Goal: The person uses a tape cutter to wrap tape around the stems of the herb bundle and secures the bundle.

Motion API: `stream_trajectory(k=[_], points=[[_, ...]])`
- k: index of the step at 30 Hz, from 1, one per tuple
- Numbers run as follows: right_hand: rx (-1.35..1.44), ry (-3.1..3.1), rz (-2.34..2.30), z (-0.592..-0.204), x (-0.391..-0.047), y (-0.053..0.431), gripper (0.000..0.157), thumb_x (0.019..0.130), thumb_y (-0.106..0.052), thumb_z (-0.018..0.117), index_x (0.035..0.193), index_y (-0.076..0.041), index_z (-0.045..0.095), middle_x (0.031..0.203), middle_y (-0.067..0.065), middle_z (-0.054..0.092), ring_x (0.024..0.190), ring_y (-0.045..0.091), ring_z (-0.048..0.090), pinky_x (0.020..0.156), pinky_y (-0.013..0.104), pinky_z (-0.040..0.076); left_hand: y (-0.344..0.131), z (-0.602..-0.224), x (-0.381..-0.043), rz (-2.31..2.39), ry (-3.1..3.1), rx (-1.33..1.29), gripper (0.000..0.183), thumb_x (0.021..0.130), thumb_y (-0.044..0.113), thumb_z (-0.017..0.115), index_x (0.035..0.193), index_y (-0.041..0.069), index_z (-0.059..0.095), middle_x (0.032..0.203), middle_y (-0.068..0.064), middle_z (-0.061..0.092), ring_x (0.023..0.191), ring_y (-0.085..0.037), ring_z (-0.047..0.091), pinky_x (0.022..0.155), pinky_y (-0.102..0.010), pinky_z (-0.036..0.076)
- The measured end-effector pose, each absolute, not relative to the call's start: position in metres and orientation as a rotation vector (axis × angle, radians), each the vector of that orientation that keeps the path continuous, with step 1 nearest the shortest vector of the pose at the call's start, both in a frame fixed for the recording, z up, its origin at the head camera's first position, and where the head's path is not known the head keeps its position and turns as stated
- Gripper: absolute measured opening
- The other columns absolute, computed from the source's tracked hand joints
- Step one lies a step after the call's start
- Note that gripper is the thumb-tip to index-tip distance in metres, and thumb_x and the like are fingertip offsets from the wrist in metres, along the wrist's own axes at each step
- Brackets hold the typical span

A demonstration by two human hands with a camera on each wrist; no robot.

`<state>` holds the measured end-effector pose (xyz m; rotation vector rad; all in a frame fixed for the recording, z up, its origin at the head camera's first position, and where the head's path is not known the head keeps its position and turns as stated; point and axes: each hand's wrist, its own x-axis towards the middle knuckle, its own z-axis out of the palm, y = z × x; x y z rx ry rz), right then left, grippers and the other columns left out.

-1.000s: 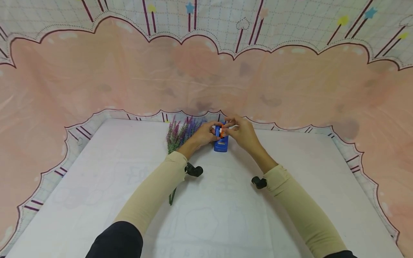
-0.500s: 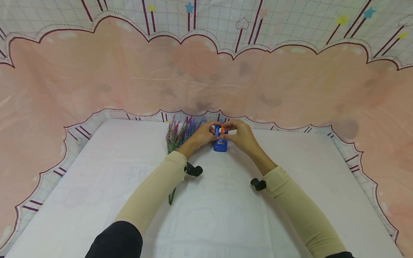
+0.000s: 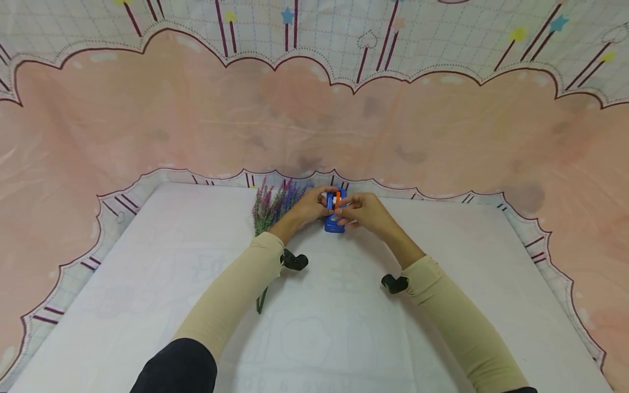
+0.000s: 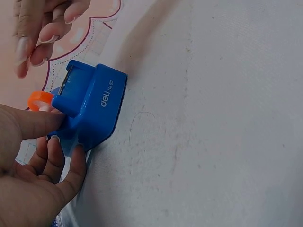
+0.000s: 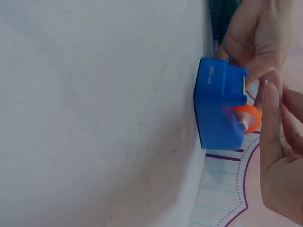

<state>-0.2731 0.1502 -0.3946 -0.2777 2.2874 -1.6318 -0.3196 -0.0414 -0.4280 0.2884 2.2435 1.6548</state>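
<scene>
Steadying the dispenser [image 4: 97,106] in my left grip [image 3: 309,207], I judge the ring [image 4: 41,96] placed, dispensing still left; I can't tell whether my right grip [image 3: 369,213] pinches anything.

Beige sleeves [image 3: 228,292], black sleeves [image 3: 177,367] higher up.
Wrinkled beige cuffs [image 3: 423,270]; small black camera [image 3: 296,261] at each wrist.

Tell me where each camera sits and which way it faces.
Head: on the head, facing forward and down over the flat white table; left hand, right hand and beige fabric sleeves show.
Left wrist: on that wrist, facing the blue plastic tape dispenser; both hands show, the left gripping it.
Right wrist: on that wrist, facing the dispenser; both hands show.
Shared: both wrist views show the dispenser's bright orange ring.
</scene>
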Motion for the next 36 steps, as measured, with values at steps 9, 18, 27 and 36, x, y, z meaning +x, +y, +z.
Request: stream_trajectory(k=[9,18,27,36], points=[[-0.141,2.185,-1.641,-0.4,-0.273,0.152,0.026,0.098,-0.013,0.068,0.119,0.003,0.067,0.107,0.015,0.073,0.085,0.018,0.074,0.085,0.039,0.059,-0.042,-0.43,-0.319,1.659,2.294,0.339,0.065,0.088,-0.014,0.067,0.145,0.014,0.055,0.097,-0.011,0.047,0.08,-0.02,0.047,0.065,-0.028,0.046],[-0.13,2.164,-1.61,-0.397,-0.275,0.155,0.028,0.101,-0.006,0.062,0.125,0.006,0.065,0.111,0.016,0.068,0.088,0.018,0.074,0.083,0.035,0.059,-0.041,-0.43,-0.32,1.643,2.318,0.356,0.063,0.088,-0.012,0.068,0.145,0.014,0.056,0.094,-0.009,0.047,0.074,-0.018,0.045,0.063,-0.03,0.044],[-0.155,2.196,-1.596,-0.391,-0.27,0.153,0.032,0.1,-0.006,0.063,0.13,0.005,0.063,0.112,0.016,0.064,0.088,0.019,0.074,0.079,0.03,0.06,-0.04,-0.429,-0.32,1.648,2.333,0.371,0.064,0.088,-0.012,0.068,0.146,0.013,0.054,0.096,-0.01,0.048,0.076,-0.018,0.046,0.064,-0.03,0.045],[-0.05,2.245,-1.669,-0.392,-0.264,0.149,0.029,0.098,-0.006,0.066,0.126,0.002,0.067,0.108,0.018,0.07,0.089,0.025,0.075,0.075,0.027,0.059,-0.041,-0.433,-0.322,1.639,2.354,0.421,0.065,0.087,-0.014,0.068,0.146,0.012,0.055,0.095,-0.011,0.048,0.08,-0.02,0.046,0.063,-0.028,0.042]])
